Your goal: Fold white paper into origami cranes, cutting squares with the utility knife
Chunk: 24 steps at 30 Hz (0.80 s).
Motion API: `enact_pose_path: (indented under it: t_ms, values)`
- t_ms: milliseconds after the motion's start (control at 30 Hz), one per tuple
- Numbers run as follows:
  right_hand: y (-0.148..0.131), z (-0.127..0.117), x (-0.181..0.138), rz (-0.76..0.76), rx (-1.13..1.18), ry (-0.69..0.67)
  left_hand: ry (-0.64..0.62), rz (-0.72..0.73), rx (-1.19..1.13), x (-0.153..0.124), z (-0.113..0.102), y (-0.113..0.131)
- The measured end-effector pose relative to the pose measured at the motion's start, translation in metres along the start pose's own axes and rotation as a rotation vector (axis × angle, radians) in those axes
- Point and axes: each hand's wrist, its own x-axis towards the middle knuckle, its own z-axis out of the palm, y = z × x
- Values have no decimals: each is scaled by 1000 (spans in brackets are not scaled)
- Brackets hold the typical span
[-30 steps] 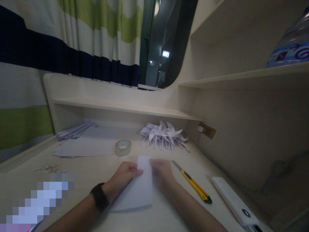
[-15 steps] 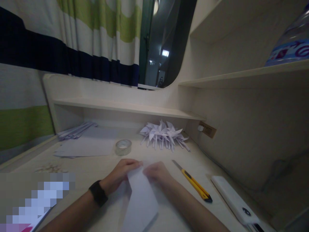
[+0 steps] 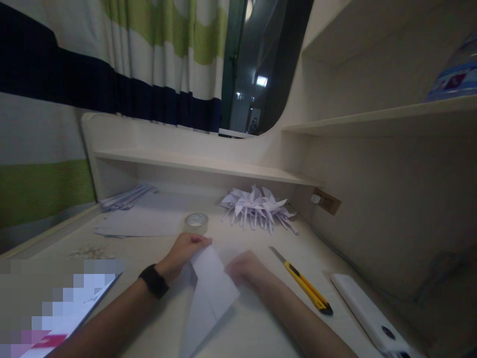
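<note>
A folded sheet of white paper (image 3: 214, 291) stretches toward me over the desk, a crease running across its lower part. My left hand (image 3: 184, 253), with a black band on the wrist, pinches its far top corner. At the paper's right edge is my right hand (image 3: 248, 268), slightly blurred, its fingers curled and pressed together against that edge. A yellow utility knife (image 3: 307, 288) lies right of my right hand with its blade out. Just beyond my left hand sits a roll of clear tape (image 3: 196, 223).
Paper pinwheels (image 3: 257, 204) are heaped at the back. Paper sheets (image 3: 145, 219) and folded strips (image 3: 128, 197) lie back left. Small pale pieces (image 3: 91, 252) are scattered at left. A white device (image 3: 367, 311) lies right, near a wall socket (image 3: 327, 200). A bottle (image 3: 456, 74) stands on the shelf.
The paper's far end has turned left with my left hand, and its right corner has risen. My right hand has slid slightly down along the edge. The view has shifted a little left.
</note>
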Motion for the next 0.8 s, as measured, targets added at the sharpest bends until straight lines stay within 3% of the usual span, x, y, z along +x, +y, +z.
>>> enact_pose_path:
  t_ms: [233,333,433,633,800]
  values:
    - [-16,-41,-4,56,-115,-218,186,-27,-87,11,-31,-4]
    - [-27,-58,-4,-55,-112,-55,261,-64,-239,15,-36,-9]
    - [-24,-55,3,-189,-25,133,258,-80,-315,16,-26,-16]
    - [1,-25,16,-215,-55,241,169,-62,-395,6,4,-20]
    - [0,-23,12,-208,-141,238,42,-10,-100,4,-3,-6]
